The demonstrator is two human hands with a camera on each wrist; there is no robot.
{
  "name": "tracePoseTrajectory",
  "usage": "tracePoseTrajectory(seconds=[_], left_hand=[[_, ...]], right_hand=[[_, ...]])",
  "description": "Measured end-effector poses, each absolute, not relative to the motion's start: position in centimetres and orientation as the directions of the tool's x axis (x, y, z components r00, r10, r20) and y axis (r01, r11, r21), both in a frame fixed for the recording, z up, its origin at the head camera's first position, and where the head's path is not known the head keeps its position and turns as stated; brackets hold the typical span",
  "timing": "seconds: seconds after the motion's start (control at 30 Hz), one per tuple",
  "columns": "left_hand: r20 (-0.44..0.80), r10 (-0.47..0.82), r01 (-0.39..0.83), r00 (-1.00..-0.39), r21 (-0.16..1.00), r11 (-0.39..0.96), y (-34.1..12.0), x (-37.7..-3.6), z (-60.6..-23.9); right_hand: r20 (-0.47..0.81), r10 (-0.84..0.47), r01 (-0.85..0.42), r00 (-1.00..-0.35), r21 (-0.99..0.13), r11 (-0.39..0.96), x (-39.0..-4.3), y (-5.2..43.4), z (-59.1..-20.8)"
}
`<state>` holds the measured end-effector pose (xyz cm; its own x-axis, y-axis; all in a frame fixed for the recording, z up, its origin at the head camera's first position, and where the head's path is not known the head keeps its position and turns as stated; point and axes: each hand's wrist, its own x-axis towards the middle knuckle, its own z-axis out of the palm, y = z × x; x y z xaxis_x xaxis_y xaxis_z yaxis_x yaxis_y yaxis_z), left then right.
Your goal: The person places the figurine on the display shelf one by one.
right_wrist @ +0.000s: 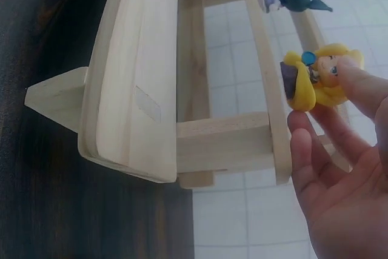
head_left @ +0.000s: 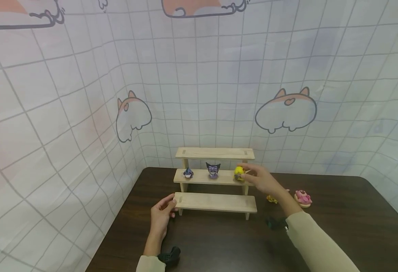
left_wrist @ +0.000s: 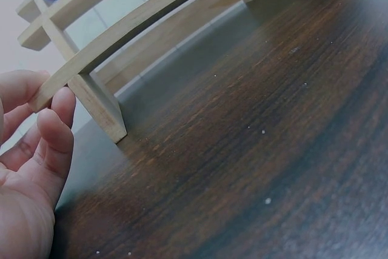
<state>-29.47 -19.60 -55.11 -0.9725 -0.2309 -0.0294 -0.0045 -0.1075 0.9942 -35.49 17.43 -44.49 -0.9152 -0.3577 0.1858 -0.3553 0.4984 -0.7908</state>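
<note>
Yellow figurine sits at the right end of the middle step of the wooden display stand, and from the head view my right hand has its fingers closed around it. Two other figures already stand on that step: a small blue one at the left and a dark purple-eared one in the middle. A pink figure and a small yellow piece lie on the dark table, so I judge the filling of the stand is partly done; top and bottom steps are bare. My left hand pinches the bottom step's left end.

Left wrist: my fingertips clamp the pale, smooth-sanded plank edge of the stand, above a grainy, dust-specked tabletop.

Right wrist: thumb and fingertip pinch the glossy, rounded yellow figurine against the step's edge; the remaining fingers stay loosely spread. The stand is plain unfinished wood with flat boards.
</note>
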Motion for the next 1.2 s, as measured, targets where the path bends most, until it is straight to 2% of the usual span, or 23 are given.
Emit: tracePoseTrajectory(seconds=[0.3,0.87,1.2], left_hand=[[-0.034,-0.245,-0.009,-0.969,0.994,-0.105,-19.8,-30.2,-56.3],[-0.014,-0.261,0.011,-0.965,0.996,-0.091,-19.6,-30.0,-56.1],[-0.011,-0.260,0.014,-0.966,0.996,-0.091,-19.6,-30.0,-56.3]], right_hand=[[0.181,-0.345,-0.351,-0.921,-0.769,0.534,-35.6,17.2,-44.6],[0.225,-0.337,-0.374,-0.914,-0.791,0.484,-35.0,16.9,-45.1],[0.261,-0.280,-0.377,-0.924,-0.753,0.540,-35.3,16.3,-45.4]])
